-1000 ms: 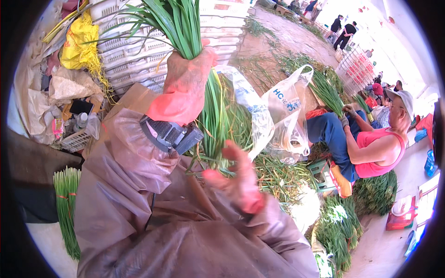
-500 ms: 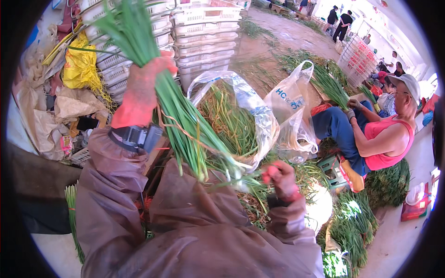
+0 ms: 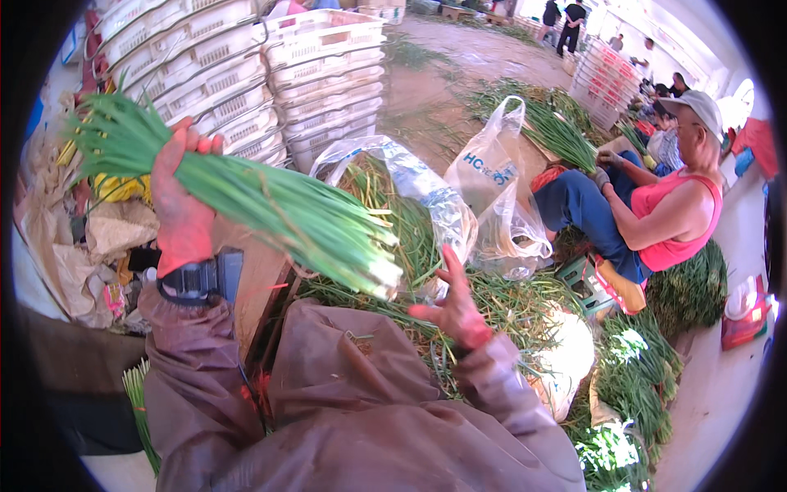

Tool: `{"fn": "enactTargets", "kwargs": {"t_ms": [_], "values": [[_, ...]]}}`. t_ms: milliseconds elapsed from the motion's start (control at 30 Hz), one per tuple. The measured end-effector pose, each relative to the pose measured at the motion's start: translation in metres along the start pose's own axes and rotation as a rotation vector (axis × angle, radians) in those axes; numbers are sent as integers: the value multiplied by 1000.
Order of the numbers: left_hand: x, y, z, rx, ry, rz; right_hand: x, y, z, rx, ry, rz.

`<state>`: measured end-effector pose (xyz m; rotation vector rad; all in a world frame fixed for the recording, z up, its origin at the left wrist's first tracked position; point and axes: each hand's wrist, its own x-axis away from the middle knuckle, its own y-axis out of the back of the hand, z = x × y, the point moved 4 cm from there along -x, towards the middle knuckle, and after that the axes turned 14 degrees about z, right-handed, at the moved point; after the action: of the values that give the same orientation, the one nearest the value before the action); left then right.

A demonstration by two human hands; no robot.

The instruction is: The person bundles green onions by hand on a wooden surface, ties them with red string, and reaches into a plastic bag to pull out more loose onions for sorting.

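My left hand [image 3: 179, 215] is closed around a thick bunch of garlic chives [image 3: 283, 215], gripping it near its leafy end. The bunch lies slantwise in the air, green tips at the left and pale cut ends toward the middle. Just right of those pale ends, my right hand [image 3: 456, 310] is held with its fingers spread and nothing in it. Beneath both hands are loose chive scraps [image 3: 492, 299] and my brown apron [image 3: 352, 361]. A clear plastic bag [image 3: 434, 176] full of green and yellowed leaves stands behind the bunch.
Stacked white crates [image 3: 328, 90] rise at the back left. A second plastic bag [image 3: 492, 180] stands beside a seated co-worker [image 3: 668, 221], who holds chives. Chive piles [image 3: 627, 377] lie at the right, a tied bunch [image 3: 141, 410] at the lower left, and crumpled sacks [image 3: 61, 238] at the left.
My left hand has tipped the bunch from steep to nearly level, its leafy end swinging left and down. My right hand has moved left and up, opening its fingers. The view has shifted slightly.
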<state>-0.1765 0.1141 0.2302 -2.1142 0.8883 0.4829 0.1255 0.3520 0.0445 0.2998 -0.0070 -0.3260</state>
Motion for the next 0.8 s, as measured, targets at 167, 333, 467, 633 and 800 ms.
{"fn": "enactTargets", "kwargs": {"t_ms": [167,333,467,633,800], "values": [[7,-14,-9,143,-73,112,-57,-63,-24,-680,71,379],[3,3,-18,276,-186,212,-26,-102,-60,-1645,-4,907],[19,18,-13,303,-183,176,23,-52,-28,-1277,-124,705],[25,26,-16,541,-232,290,86,42,-98,-966,-265,106],[20,5,-26,518,-277,376,113,83,-95,827,-651,566]]}}
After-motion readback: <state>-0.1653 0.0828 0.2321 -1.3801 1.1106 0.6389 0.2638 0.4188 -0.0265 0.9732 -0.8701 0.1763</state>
